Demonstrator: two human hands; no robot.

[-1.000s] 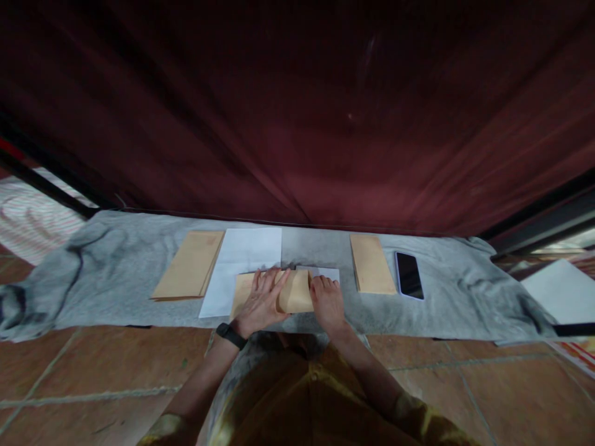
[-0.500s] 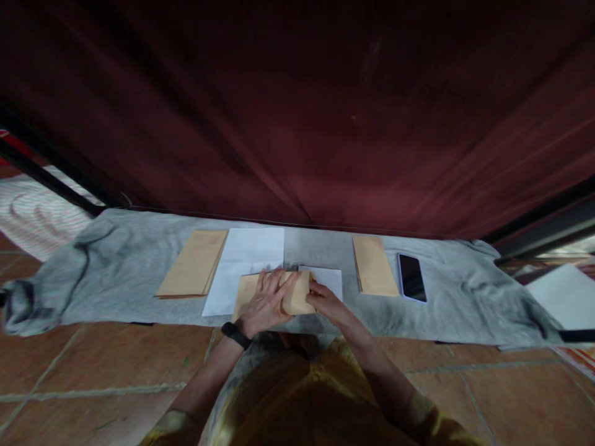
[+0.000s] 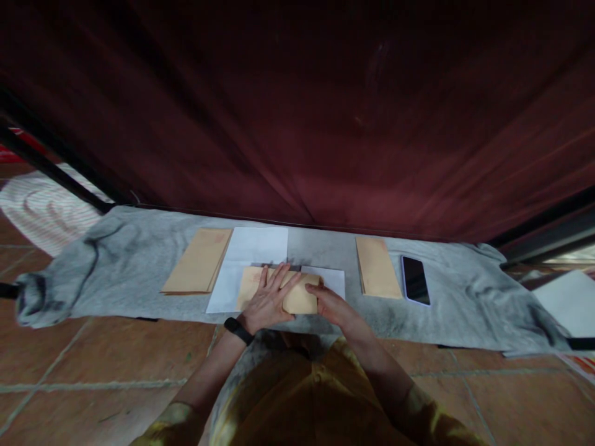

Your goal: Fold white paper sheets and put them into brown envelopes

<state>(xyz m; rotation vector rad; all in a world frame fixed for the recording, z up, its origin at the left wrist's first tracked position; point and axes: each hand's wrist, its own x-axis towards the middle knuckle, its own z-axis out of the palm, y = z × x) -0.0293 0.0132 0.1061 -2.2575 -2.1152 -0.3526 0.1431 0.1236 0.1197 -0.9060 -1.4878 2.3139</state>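
Note:
A brown paper envelope (image 3: pixel 300 298) lies near the front of the cloth, partly over white paper. My left hand (image 3: pixel 268 298) rests flat across its middle, fingers spread and pressing down, a dark band at the wrist. At the envelope's right end, my right hand (image 3: pixel 329 302) pinches the edge, thumb on top and the other fingers mostly hidden. Under that end, a white sheet (image 3: pixel 337 279) shows behind the right hand. A larger white sheet (image 3: pixel 253 244) spreads out beyond the left hand.
Brown envelopes (image 3: pixel 198 261) are stacked at the left, and more envelopes (image 3: pixel 379 266) lie at the right beside a phone (image 3: pixel 415 280). Grey cloth (image 3: pixel 320 244) covers the narrow surface. A dark red curtain (image 3: pixel 297 136) hangs behind it; tiled floor (image 3: pixel 116 353) shows in front.
The envelope's right part, raised and curled before, now lies flatter. My right thumb has come onto its top, while the left hand stays spread on it. The whole view has shifted slightly.

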